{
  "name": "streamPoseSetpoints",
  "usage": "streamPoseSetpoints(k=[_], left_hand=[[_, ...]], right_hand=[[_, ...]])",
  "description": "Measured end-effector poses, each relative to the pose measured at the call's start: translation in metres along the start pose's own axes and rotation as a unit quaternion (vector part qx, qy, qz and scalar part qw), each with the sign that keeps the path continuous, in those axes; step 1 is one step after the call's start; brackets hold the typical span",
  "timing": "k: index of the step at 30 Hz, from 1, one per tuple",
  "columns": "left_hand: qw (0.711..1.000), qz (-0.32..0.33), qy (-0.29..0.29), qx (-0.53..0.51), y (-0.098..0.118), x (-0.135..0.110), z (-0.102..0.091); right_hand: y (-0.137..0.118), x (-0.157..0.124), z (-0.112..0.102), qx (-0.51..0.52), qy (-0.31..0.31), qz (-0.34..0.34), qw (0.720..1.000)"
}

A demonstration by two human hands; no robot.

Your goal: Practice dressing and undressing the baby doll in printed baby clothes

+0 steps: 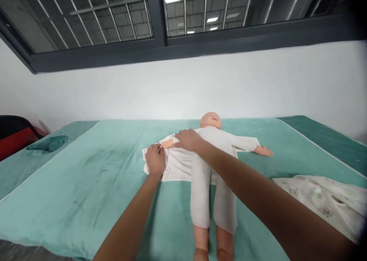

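Note:
A baby doll (210,138) lies on its back on the teal bedspread (94,177), its head toward the wall and its legs toward me. It wears white clothes, with a white shirt (179,163) spread open to the left under its arm. My left hand (155,159) is closed on the shirt's left part, beside the doll's small hand (167,143). My right hand (189,139) is closed around the doll's arm near the wrist, its fingers partly hiding the sleeve. The doll's other arm (246,142) is sleeved and stretched out to the right.
A patterned white baby garment (323,198) lies crumpled at the right, partly behind my right forearm. A dark green folded cloth (47,143) and a black and red object (17,136) are at the far left. Behind the bed stands a white wall (143,89) under a barred window (160,20).

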State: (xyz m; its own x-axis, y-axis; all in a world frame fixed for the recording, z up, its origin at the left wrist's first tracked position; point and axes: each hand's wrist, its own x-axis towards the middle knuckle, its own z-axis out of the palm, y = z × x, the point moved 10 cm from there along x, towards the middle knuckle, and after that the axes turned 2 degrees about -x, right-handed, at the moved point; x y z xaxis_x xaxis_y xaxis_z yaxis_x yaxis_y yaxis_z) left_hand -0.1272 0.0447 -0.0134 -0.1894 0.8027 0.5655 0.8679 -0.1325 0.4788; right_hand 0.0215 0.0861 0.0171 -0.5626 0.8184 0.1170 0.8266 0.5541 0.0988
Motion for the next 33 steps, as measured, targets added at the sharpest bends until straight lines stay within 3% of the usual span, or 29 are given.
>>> streamPoseSetpoints(k=[9, 17, 24, 30, 33], left_hand=[[0.994, -0.038, 0.090, -0.041, -0.013, -0.009, -0.011], [0.994, 0.025, 0.108, -0.008, 0.013, -0.012, -0.019], [0.993, 0.014, 0.109, -0.051, 0.007, -0.012, -0.018], [0.989, -0.039, 0.125, -0.065, -0.003, -0.013, -0.020], [0.990, -0.001, 0.125, -0.068, 0.007, -0.012, -0.020]], right_hand=[[0.004, 0.003, 0.007, 0.031, -0.009, 0.005, 0.999], [-0.002, 0.016, 0.013, 0.032, -0.028, 0.017, 0.999], [-0.006, 0.014, 0.010, 0.033, -0.022, 0.015, 0.999], [-0.011, 0.006, 0.010, 0.039, -0.023, 0.000, 0.999], [-0.011, 0.008, 0.012, 0.034, -0.023, 0.009, 0.999]])
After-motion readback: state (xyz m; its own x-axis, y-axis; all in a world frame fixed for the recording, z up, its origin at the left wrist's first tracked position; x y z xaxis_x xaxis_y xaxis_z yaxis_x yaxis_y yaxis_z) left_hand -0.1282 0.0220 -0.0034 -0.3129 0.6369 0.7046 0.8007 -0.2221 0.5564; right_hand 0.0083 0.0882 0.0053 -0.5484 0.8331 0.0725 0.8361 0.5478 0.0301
